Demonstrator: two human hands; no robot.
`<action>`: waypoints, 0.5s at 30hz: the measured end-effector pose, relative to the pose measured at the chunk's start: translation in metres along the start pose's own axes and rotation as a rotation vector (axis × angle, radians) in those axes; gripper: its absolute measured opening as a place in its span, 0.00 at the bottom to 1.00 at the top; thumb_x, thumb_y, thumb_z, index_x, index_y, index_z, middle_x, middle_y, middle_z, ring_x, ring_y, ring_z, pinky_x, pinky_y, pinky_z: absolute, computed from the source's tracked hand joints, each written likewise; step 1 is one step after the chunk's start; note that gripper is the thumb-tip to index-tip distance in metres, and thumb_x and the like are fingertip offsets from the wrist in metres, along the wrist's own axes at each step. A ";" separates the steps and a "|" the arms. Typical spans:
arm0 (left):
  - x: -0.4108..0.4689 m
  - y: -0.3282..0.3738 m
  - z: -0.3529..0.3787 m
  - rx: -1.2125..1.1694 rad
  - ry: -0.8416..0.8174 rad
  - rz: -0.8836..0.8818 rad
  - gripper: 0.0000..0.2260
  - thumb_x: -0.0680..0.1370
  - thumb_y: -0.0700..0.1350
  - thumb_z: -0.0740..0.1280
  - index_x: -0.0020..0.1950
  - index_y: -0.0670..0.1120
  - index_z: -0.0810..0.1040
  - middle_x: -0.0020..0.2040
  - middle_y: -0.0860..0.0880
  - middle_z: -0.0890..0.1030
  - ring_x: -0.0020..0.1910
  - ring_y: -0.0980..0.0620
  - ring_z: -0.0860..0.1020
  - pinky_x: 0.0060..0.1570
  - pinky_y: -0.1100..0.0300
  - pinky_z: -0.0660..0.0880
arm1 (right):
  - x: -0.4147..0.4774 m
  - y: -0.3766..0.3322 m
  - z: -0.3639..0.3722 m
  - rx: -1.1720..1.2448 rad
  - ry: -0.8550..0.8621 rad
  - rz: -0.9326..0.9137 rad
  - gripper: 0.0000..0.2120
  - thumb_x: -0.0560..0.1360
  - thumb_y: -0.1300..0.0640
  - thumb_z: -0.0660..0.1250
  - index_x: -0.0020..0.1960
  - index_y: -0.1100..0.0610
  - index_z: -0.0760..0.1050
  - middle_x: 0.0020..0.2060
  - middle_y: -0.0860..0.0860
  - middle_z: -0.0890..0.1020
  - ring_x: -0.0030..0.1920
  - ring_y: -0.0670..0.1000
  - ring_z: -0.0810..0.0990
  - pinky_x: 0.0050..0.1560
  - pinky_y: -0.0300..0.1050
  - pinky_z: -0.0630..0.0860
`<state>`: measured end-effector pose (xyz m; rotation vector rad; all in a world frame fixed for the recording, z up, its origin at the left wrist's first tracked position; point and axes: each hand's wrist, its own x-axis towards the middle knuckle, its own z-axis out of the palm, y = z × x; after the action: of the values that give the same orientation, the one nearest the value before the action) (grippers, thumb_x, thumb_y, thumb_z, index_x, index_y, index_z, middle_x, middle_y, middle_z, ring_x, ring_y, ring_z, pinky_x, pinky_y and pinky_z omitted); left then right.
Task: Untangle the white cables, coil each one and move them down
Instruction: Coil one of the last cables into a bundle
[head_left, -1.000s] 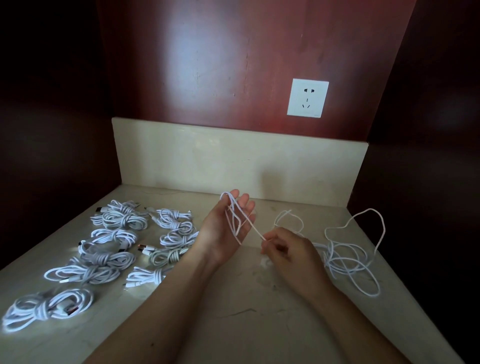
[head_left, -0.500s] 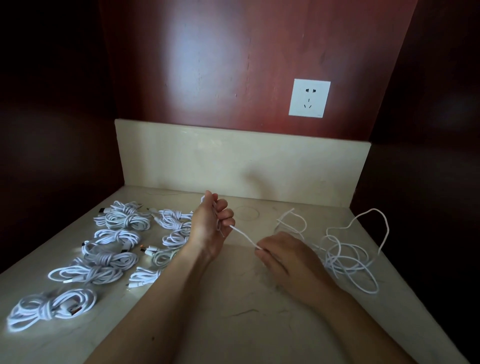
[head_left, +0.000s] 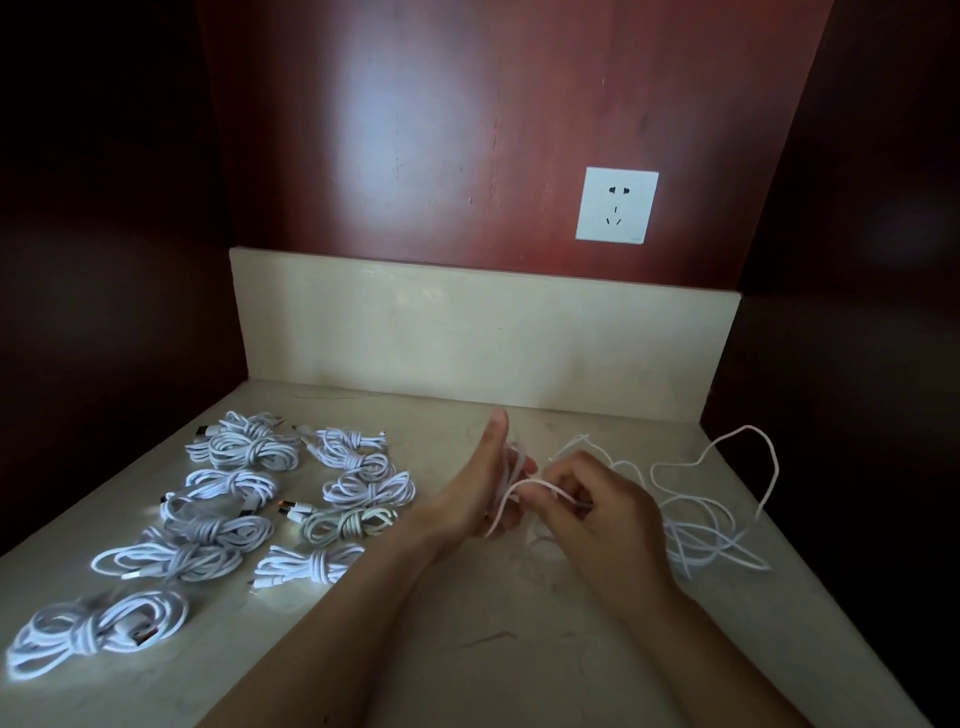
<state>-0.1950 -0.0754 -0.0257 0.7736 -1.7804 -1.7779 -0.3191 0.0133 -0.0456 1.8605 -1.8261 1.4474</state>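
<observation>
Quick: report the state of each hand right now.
Left hand: closed, holding loops of the white cable wound round it.
Right hand: closed, pinching a strand of the same cable.

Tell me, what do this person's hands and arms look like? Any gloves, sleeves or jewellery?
Both are bare. The left hand and right hand wear no gloves, and no ring shows. The left forearm and right forearm are uncovered to the frame's lower edge: no sleeve, watch or bracelet appears.
</observation>
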 end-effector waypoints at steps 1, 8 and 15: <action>-0.001 -0.001 0.000 0.040 -0.087 0.006 0.32 0.76 0.70 0.38 0.38 0.47 0.70 0.29 0.49 0.69 0.25 0.53 0.64 0.25 0.64 0.56 | 0.001 0.003 0.000 0.027 0.006 0.029 0.09 0.73 0.44 0.70 0.41 0.47 0.73 0.34 0.42 0.79 0.35 0.43 0.77 0.37 0.44 0.74; -0.006 -0.002 0.001 0.190 -0.249 0.032 0.21 0.80 0.65 0.52 0.42 0.49 0.69 0.26 0.52 0.66 0.24 0.55 0.61 0.26 0.63 0.57 | 0.007 0.015 0.006 0.182 0.029 0.015 0.06 0.76 0.60 0.62 0.48 0.53 0.77 0.44 0.43 0.78 0.46 0.46 0.79 0.45 0.47 0.76; -0.005 -0.001 0.001 0.234 -0.065 0.248 0.20 0.85 0.51 0.53 0.35 0.47 0.68 0.21 0.54 0.66 0.21 0.55 0.61 0.25 0.60 0.60 | 0.004 0.020 0.009 0.240 0.049 0.136 0.05 0.79 0.56 0.63 0.51 0.47 0.76 0.42 0.44 0.80 0.41 0.48 0.80 0.41 0.47 0.76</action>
<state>-0.1925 -0.0711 -0.0268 0.5583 -2.0542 -1.4677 -0.3318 -0.0008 -0.0570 1.8129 -1.8594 1.8149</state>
